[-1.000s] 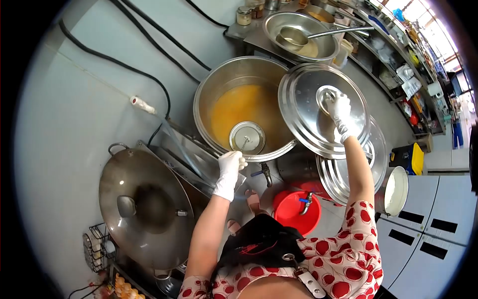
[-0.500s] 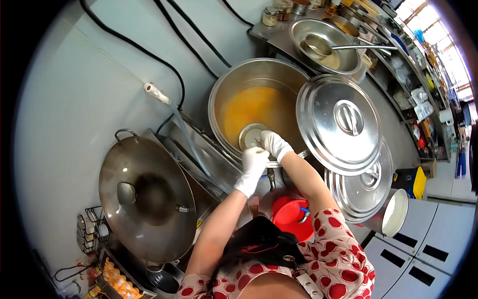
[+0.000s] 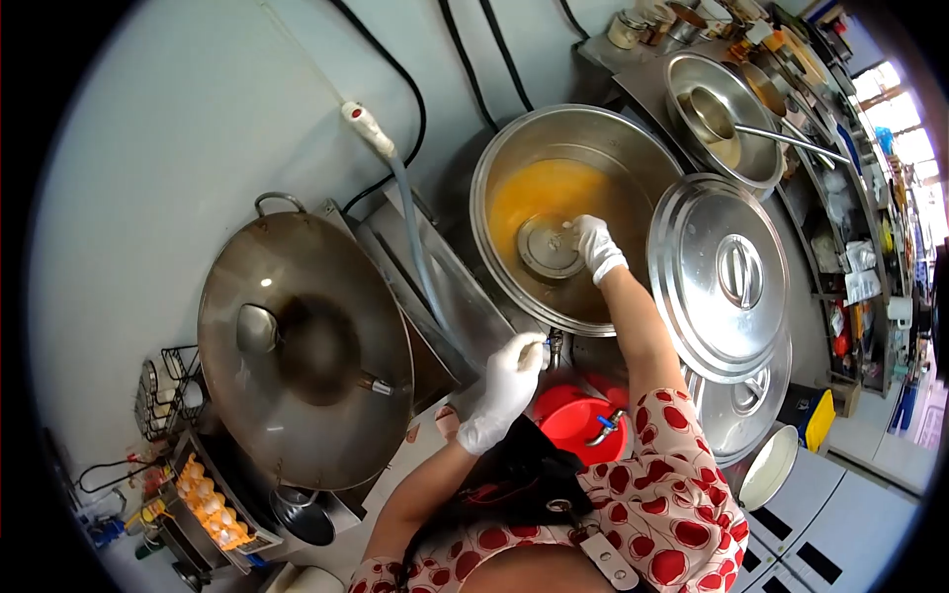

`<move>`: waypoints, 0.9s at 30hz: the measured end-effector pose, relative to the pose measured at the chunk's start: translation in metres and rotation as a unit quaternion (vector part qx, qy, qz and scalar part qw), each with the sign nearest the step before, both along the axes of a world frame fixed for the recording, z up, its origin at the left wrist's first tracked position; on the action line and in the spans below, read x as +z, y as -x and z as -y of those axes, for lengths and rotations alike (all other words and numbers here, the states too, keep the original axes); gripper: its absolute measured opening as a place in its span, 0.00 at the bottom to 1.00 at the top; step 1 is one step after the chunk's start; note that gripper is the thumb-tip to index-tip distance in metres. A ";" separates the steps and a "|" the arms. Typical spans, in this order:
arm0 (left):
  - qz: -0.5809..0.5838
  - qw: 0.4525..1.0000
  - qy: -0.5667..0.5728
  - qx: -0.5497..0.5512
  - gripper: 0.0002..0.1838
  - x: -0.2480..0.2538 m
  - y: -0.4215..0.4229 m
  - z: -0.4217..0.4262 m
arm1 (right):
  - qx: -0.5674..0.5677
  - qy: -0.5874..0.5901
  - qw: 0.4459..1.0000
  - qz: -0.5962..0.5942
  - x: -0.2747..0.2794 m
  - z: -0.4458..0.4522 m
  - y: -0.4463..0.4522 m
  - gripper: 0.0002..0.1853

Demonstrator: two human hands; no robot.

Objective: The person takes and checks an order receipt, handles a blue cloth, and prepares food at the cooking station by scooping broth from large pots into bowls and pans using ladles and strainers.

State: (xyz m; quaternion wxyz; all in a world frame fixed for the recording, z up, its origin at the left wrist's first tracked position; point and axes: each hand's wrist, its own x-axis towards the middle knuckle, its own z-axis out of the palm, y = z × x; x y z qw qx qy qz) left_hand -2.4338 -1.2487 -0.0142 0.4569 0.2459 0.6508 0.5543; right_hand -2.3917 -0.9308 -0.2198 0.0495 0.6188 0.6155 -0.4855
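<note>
My right hand (image 3: 597, 249), in a white glove, reaches into the large steel stockpot (image 3: 478, 242) and grips a round metal bowl (image 3: 551, 246) by its right side. The bowl sits at the surface of the orange-brown liquid (image 3: 563, 188). My left hand (image 3: 506, 387), also gloved, is below the pot's near rim. Its curled fingers meet the blue handle (image 3: 547, 342) of the pot's tap (image 3: 556, 348). Under the tap stands a red bucket (image 3: 563, 435), with another blue-handled tap (image 3: 605, 427) in front of it.
A big wok (image 3: 237, 395) with a ladle (image 3: 257, 328) stands on the left. Large steel lids (image 3: 692, 296) lean right of the pot. A steel basin (image 3: 761, 163) with a long-handled ladle is on the back counter. A hose with a white grip (image 3: 366, 127) hangs along the wall.
My left hand has left the bowl and moved down to the tap. My right hand has carried the bowl away from the near rim, farther into the pot. The view has shifted.
</note>
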 end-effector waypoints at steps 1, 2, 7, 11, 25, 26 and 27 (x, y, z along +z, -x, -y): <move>0.007 1.000 0.001 0.000 0.09 0.001 0.001 0.010 | -0.105 0.065 0.991 -0.056 -0.002 -0.006 -0.005 0.07; 0.014 1.000 0.002 -0.001 0.09 0.003 0.002 0.020 | -0.209 0.129 0.963 -0.109 -0.008 -0.016 -0.012 0.08; 0.030 0.999 0.036 -0.006 0.09 -0.003 0.008 0.075 | 0.363 -0.052 0.926 0.088 0.029 0.036 -0.037 0.13; 0.054 0.995 0.080 0.021 0.09 0.003 0.012 0.098 | 0.229 0.089 0.954 0.174 0.064 0.055 -0.024 0.21; 0.068 0.993 0.089 0.044 0.10 0.007 0.029 0.130 | -0.004 -0.010 0.996 0.089 0.046 0.005 0.012 0.16; 0.076 0.992 0.093 0.050 0.10 0.008 0.030 0.137 | 0.024 -0.027 0.994 0.107 0.039 0.003 0.010 0.16; 0.088 0.989 0.098 0.060 0.10 0.010 0.031 0.142 | 0.051 -0.048 0.993 0.097 0.022 -0.004 0.002 0.16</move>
